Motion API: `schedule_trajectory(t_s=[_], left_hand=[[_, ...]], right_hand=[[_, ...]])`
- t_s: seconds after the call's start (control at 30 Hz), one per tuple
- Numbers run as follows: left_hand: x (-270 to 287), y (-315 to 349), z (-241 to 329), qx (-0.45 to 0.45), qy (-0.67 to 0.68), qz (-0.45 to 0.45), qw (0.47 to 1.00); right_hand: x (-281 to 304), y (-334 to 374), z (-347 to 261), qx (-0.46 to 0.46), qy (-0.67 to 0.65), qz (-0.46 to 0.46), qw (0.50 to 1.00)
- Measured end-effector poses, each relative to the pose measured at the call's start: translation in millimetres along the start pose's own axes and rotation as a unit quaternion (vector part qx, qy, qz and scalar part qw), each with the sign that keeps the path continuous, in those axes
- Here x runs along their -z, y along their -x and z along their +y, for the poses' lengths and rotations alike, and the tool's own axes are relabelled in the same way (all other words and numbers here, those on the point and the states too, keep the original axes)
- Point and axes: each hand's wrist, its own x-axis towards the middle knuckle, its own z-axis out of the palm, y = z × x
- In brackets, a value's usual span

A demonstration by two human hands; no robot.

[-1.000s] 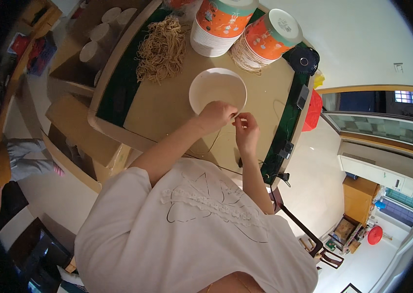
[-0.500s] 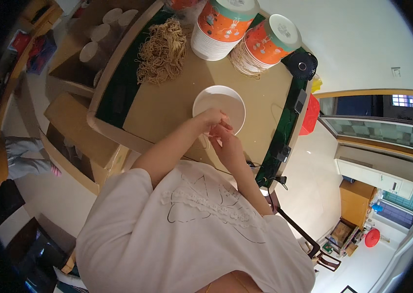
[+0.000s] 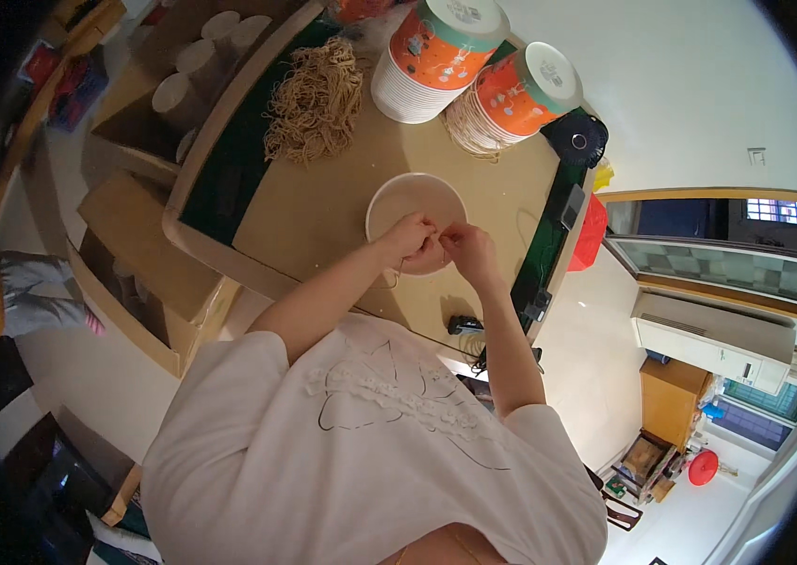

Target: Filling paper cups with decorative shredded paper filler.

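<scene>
Green-surfaced table with a tan raised rim (image 3: 205, 209): overlaid across the middle by a flat brown cardboard-like sheet (image 3: 309, 212).
Sheet, far left: heaped with loose, tangled tan string (image 3: 317, 104).
Sheet, far side: loaded with an inverted stack of white, orange and green paper tubs (image 3: 436, 56) and a second, matching stack (image 3: 512, 99), tan strands beside its base.
Sheet, centre: set with a single round white tub (image 3: 391, 200), mouth up.
Right green strip: lined with a round black fan-like object (image 3: 576, 141) and small dark rectangular devices (image 3: 571, 205).

Loose white T-shirt (image 3: 323, 499), short wide sleeves (image 3: 238, 372), black line drawing (image 3: 349, 429), ruffled white trim (image 3: 400, 401)
</scene>
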Motion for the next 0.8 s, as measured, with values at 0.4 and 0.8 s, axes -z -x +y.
schedule_trajectory(t_s=[0.4, 0.8], left_hand=[[-11, 36, 5, -0.401, -0.42, 0.034, 0.813], [-7, 32, 12, -0.196, -0.252, -0.005, 0.948]], right_hand=[[-5, -6, 10, -0.052, -0.182, 0.054, 0.98], [-5, 14, 10, -0.003, -0.163, 0.039, 0.986]])
